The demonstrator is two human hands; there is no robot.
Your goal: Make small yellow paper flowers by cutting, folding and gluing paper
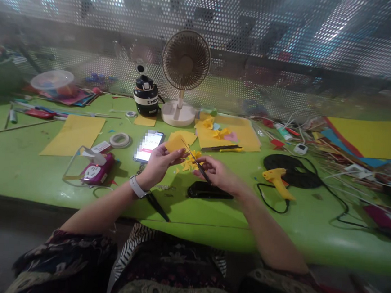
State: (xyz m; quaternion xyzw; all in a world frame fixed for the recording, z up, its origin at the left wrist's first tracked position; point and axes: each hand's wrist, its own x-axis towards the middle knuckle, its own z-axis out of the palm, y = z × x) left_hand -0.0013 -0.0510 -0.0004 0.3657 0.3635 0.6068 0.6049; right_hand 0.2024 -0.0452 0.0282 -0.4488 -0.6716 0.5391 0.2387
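1. L hand [156, 165]: your thumb & fingers pinch a yellow paper piece [175, 142], held up over the green table [183, 212].
2. R hand [219, 172]: your fingers are closed round the handles of the scissors [199, 165], blades at the paper; can't tell if they're parted.
3. Done (judged): yellow paper cut-outs [190, 163] lie heaped near both hands; a couple of folded yellow shapes [221, 133] rest on the orange-yellow sheet [248, 139] beyond.
4. Left (judged): pc. in hand seems not yet finished; lg. yellow sheet [74, 134] on your L looks uncut.
5. Hot-glue gun [278, 181]: lies to your R, untouched.
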